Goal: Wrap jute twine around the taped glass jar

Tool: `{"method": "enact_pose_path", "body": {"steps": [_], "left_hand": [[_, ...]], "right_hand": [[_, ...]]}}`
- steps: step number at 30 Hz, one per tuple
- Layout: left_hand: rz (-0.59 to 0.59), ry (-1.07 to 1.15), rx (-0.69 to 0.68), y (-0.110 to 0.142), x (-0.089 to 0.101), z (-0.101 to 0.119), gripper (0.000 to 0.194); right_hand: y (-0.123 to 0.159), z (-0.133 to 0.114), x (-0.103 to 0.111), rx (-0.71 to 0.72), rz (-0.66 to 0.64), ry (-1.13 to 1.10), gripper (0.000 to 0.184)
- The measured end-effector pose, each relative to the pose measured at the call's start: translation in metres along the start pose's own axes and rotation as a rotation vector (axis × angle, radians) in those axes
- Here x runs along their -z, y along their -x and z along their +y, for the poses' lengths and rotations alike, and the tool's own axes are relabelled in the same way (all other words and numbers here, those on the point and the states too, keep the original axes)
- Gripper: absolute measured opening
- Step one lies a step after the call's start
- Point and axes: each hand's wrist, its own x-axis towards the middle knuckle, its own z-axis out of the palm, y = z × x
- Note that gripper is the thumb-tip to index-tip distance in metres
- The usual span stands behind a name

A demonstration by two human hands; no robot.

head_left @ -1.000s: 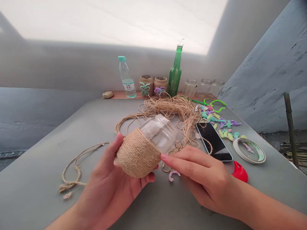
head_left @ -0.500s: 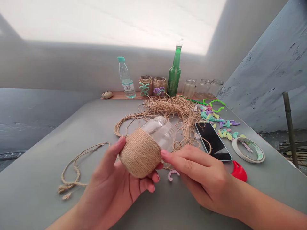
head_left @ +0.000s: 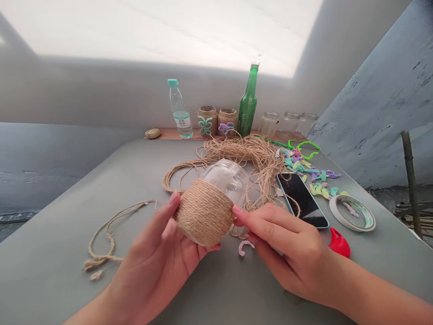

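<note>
A clear glass jar (head_left: 228, 176) is tilted in front of me, its mouth pointing away. Tight rows of jute twine (head_left: 204, 212) cover its lower part, while the upper glass is bare. My left hand (head_left: 165, 262) cradles the jar from below and the left, thumb against the wrapped side. At the right edge of the wrapping, my right hand (head_left: 287, 248) pinches the twine between thumb and forefinger; the strand itself is mostly hidden by the fingers. Behind the jar lies a loose heap of jute twine (head_left: 243, 151).
Along the back stand a water bottle (head_left: 182, 119), two twine-wrapped jars (head_left: 208, 122), a green bottle (head_left: 248, 106) and glass jars (head_left: 269, 124). To the right lie a phone (head_left: 302, 201), a tape roll (head_left: 367, 221), a red object (head_left: 339, 243) and fuzzy coloured pieces (head_left: 318, 174). Cut twine (head_left: 110, 234) lies left.
The jar has turned and tipped slightly in my left hand, and its left fingertips are now mostly hidden beneath it. My right hand stays at the wrapping's edge.
</note>
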Motion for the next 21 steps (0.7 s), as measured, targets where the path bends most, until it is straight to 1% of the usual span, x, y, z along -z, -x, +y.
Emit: {"method": "enact_pose_path", "body": {"steps": [1, 2, 5, 7, 12, 15, 18, 21], "left_hand": [[-0.004, -0.029, -0.018, 0.0003, 0.0006, -0.0007, 0.053], [0.003, -0.056, -0.035, 0.0004, 0.0012, -0.0018, 0.050], [0.033, -0.094, -0.065, 0.0002, 0.0022, -0.0052, 0.036], [0.041, -0.079, -0.051, 0.0000, 0.0020, -0.0058, 0.032], [-0.014, 0.031, 0.059, 0.0006, 0.0028, -0.0015, 0.046], [-0.053, 0.096, 0.092, 0.0007, 0.0043, 0.0003, 0.054], [-0.074, 0.121, 0.106, 0.0008, 0.0047, 0.0002, 0.060], [-0.085, 0.112, 0.163, 0.0012, 0.0032, -0.0011, 0.067]], "right_hand": [[0.0000, 0.0000, -0.0001, -0.003, 0.004, 0.002, 0.063], [-0.0002, -0.0002, -0.0001, -0.003, 0.005, 0.002, 0.063], [-0.0010, -0.0015, 0.0000, 0.007, 0.001, 0.001, 0.063], [-0.0019, -0.0021, 0.0003, 0.014, 0.005, -0.001, 0.062], [-0.0029, -0.0027, 0.0017, 0.013, -0.011, -0.001, 0.060], [-0.0020, -0.0033, 0.0023, 0.012, -0.032, 0.003, 0.059], [-0.0010, -0.0035, 0.0023, 0.013, -0.034, 0.016, 0.058], [-0.0010, -0.0033, 0.0022, 0.014, -0.024, 0.021, 0.059]]}}
